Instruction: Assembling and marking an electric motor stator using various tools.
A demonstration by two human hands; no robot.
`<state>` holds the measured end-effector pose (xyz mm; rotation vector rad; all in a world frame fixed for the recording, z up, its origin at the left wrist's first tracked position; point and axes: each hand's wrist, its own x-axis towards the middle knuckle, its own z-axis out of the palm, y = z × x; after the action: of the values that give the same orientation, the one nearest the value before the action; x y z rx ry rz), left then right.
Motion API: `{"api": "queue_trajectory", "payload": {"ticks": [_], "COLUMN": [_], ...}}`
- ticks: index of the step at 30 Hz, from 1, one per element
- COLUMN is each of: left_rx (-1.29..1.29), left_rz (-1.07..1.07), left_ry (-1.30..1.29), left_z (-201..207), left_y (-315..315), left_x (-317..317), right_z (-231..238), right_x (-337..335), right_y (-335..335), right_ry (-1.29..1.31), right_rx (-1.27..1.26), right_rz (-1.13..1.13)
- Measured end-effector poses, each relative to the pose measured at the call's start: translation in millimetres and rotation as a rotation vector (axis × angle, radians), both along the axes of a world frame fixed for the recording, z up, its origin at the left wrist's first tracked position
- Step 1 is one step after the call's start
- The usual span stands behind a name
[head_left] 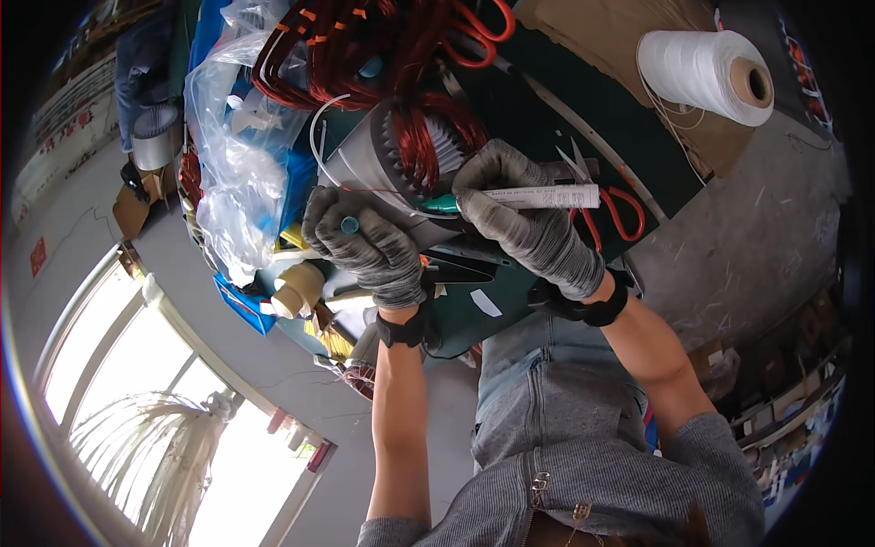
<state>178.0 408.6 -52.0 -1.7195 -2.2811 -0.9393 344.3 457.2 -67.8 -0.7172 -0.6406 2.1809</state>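
Note:
Both my hands wear grey striped work gloves. In my right hand (515, 205) is a white marker (547, 197) with a green tip end, pointing left toward my other hand. My left hand (365, 242) is closed, with a round teal cap (349, 224) showing between its fingers. A thin red wire and a white tube (314, 137) run close to its fingertips; whether it grips them I cannot tell. Just beyond both hands lies a grey metal motor stator (351, 159), with red enamelled wire coils (415, 150) hanging over its toothed opening.
Red-handled scissors (624, 214) lie beside my right hand. Bundled red coils (319, 55) sit at the back. A clear plastic bag (241, 164) and a tan tape roll (298, 289) are at left. A white thread spool (697, 77) rests on cardboard (602, 32) at far right.

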Motion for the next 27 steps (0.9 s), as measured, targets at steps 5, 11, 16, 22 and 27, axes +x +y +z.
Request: {"api": "queue_trajectory", "payload": {"ticks": [5, 11, 16, 22, 27], "left_rx": [-0.020, -0.044, -0.024, 0.014, -0.124], "left_rz": [-0.012, 0.042, 0.070, 0.065, 0.159], "left_ry": [0.017, -0.009, -0.035, -0.117, -0.061], "left_z": [-2.3, -1.6, -0.4, -4.5, -1.1], "left_y": [0.6, -4.4, -1.4, -5.2, -13.0], "left_x": [2.6, -4.0, 1.5, -1.0, 1.4], "right_z": [-8.8, -38.5, -63.4, -78.2, -63.8], "right_x": [11.6, 38.0, 38.4, 17.1, 13.7], "right_y": [5.7, -32.5, -27.4, 16.6, 33.6], "right_ry": [-0.173, 0.019, -0.515, -0.346, -0.140], "right_rx": [-0.085, -0.349, 0.274, 0.405, -0.191], "right_rz": [-0.253, -0.286, -0.327, -0.284, -0.261]}}
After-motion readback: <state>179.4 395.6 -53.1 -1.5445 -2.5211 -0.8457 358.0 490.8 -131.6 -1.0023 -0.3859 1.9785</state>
